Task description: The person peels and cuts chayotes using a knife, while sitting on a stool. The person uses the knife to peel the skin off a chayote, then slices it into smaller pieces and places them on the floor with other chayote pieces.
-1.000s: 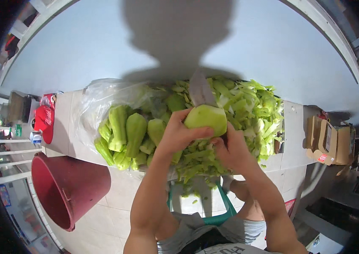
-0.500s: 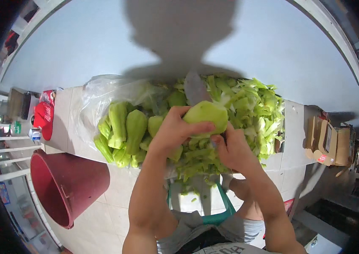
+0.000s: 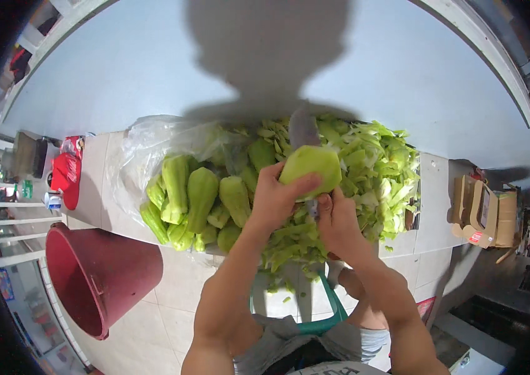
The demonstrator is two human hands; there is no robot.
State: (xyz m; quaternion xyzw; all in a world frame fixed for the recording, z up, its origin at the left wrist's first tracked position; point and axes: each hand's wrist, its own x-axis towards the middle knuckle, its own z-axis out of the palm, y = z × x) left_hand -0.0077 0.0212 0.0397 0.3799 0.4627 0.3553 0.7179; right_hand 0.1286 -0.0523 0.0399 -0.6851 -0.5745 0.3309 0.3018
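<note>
My left hand [image 3: 277,199] grips a peeled, pale green papaya [image 3: 313,170] by its side, thumb across the front. In my right hand [image 3: 341,222] is a knife [image 3: 303,129]. Its wide blade runs behind the papaya and sticks out above it; its handle is mostly hidden by my fingers. Beneath and to the right of my hands spreads a heap of green peelings [image 3: 380,178]. Several whole-looking green papayas [image 3: 203,197] lie left of my hands, partly on a clear plastic bag [image 3: 143,147].
A dark red bucket [image 3: 121,265] lies tipped on the tiled floor at the left. Farther left is a red cap-like item [image 3: 65,172]. Opened cardboard boxes [image 3: 483,209] stand at the right. A pale wall [image 3: 115,69] rises behind the heap. Between my legs shows a green stool [image 3: 324,322].
Both hands, with the papaya and knife, have shifted slightly to the right. The blade now stands more upright behind the papaya, and more of the papayas at left show.
</note>
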